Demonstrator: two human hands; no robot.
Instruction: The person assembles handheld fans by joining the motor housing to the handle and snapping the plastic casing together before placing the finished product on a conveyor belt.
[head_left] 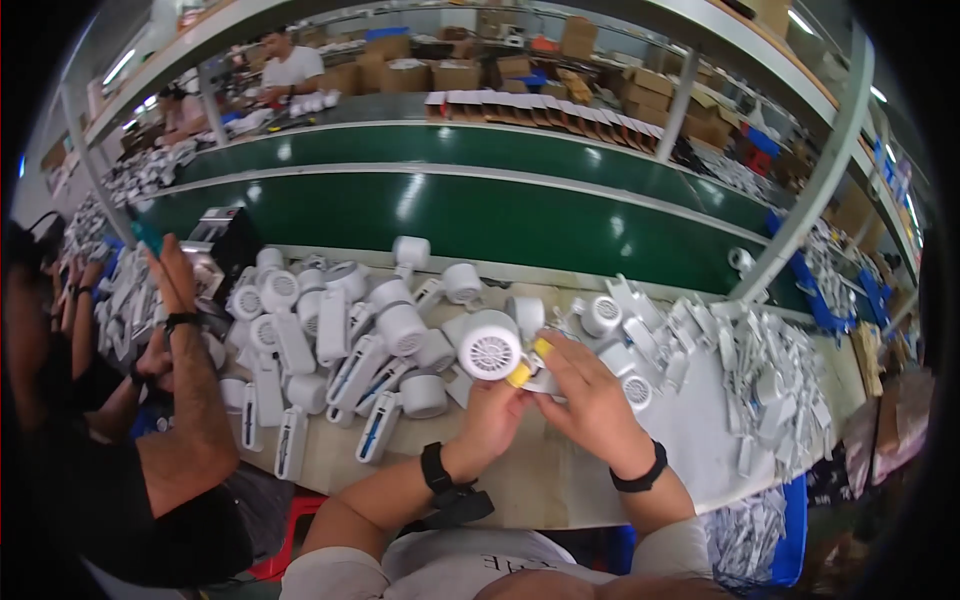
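Both left hand's (492,415) and right hand's (592,405) fingers (570,362) grasp a white device (485,330), grille (490,356) facing nearward, long axis unclear.

Cardboard boxes (456,77) beyond a glossy green conveyor belt (500,222).

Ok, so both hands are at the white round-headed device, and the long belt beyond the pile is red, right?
Not quite: the head view shows the long belt beyond the pile is green, not red. The left hand and right hand are at the white round-headed device.
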